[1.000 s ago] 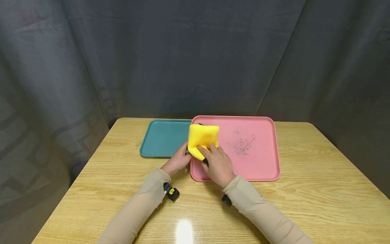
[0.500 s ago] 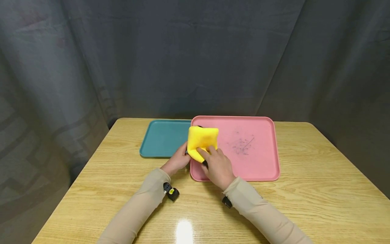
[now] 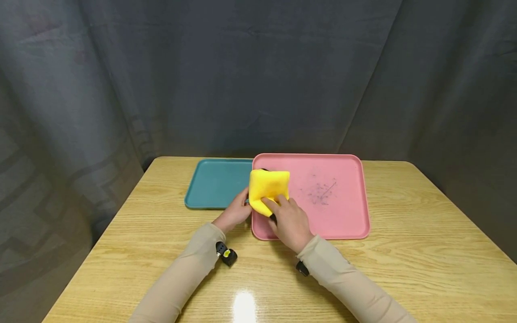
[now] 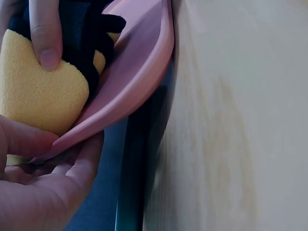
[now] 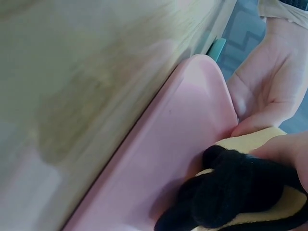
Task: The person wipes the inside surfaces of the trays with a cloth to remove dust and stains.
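A soft, fleecy yellow and black cloth [image 3: 269,183] lies bunched at the left side of the pink tray [image 3: 343,217]. My right hand [image 3: 291,220] grips it, fingers on the yellow face. From the right wrist view, black folds of the cloth [image 5: 236,187] show on the side toward the tray. At the tray's left rim, my left hand [image 3: 235,212] pinches the edge. The left wrist view has its thumb [image 4: 29,139] over the rim and its fingers beneath. Dark smudges and a thin scribbled line [image 3: 322,191] mark the tray's middle.
A teal tray [image 3: 220,181] rests on the wooden table [image 3: 424,251], its right end under the pink tray. A dark grey curtain [image 3: 250,80] hangs behind the table. Small black devices [image 3: 227,255] are strapped at both sleeves.
The yellow and black cloth has slid slightly toward me along the tray's left side, with my right hand on it. My left hand keeps its place at the rim.
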A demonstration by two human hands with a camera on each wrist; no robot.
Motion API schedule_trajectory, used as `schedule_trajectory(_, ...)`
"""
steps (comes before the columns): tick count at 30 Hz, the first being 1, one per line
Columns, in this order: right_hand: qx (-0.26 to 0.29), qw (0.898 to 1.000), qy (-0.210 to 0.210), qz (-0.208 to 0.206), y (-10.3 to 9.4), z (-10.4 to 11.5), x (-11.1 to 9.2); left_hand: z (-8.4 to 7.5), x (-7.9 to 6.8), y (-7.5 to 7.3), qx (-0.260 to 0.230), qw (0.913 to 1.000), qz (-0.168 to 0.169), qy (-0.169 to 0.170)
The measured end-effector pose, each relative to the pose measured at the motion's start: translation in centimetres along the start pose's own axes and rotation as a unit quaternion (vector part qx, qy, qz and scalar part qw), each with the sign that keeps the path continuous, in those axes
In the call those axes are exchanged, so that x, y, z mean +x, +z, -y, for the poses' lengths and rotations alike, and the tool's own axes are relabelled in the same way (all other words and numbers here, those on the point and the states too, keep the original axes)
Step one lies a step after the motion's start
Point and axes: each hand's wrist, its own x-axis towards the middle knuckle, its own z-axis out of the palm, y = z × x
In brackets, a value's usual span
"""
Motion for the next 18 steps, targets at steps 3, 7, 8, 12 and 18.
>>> schedule_trajectory(3,0.001,1.000,0.001,0.001,0.01,-0.12,-0.09,0.05,0.02,0.00,-0.004,1.0000,0.002,0.002)
schedule_trajectory(7,0.005,1.000,0.002,0.001,0.01,-0.24,-0.15,-0.01,-0.06,-0.03,-0.010,0.9999,0.005,0.002)
schedule_trajectory(8,0.006,1.000,0.002,0.001,0.00,-0.27,-0.16,-0.03,-0.06,-0.03,-0.010,0.9999,0.006,0.002)
schedule_trajectory(12,0.005,1.000,0.002,-0.001,0.00,-0.39,-0.24,-0.02,-0.05,-0.01,-0.009,0.9999,0.008,0.005)
schedule_trajectory(18,0.001,1.000,0.000,-0.007,0.05,-0.60,-0.35,0.07,0.06,0.04,-0.010,0.9998,0.006,0.017)
